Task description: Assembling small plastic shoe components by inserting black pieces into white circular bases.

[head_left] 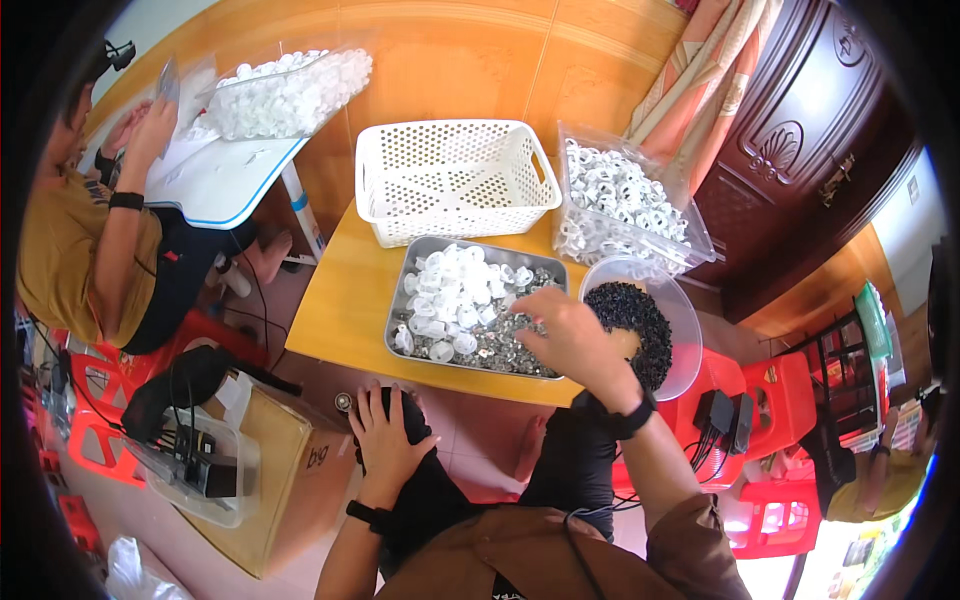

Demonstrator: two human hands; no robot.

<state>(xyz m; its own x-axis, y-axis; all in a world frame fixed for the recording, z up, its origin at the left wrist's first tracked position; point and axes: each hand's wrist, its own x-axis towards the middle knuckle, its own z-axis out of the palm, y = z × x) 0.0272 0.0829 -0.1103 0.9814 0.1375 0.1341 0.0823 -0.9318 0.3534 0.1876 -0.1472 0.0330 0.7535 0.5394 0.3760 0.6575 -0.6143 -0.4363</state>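
Observation:
My right hand (570,335) reaches over a shallow metal tray (470,370), its fingers apart and close to a layer of small dark metallic parts (500,352). Nothing shows between those fingers. White translucent plastic ring-shaped pieces (448,290) are heaped in the tray's left half, on top of the metallic parts. My left hand (388,440) lies on my left knee with its fingers spread, holding nothing. Beside my right wrist stands a clear round tub (685,340) containing many small black pieces (645,325).
Behind the tray sits a white perforated basket (455,185) on the yellow table (340,310). A clear bin (630,210) of white pieces is at its right. Red stools (780,400) and a cardboard box (270,480) flank me. Another person (110,240) sits at a white table, far left.

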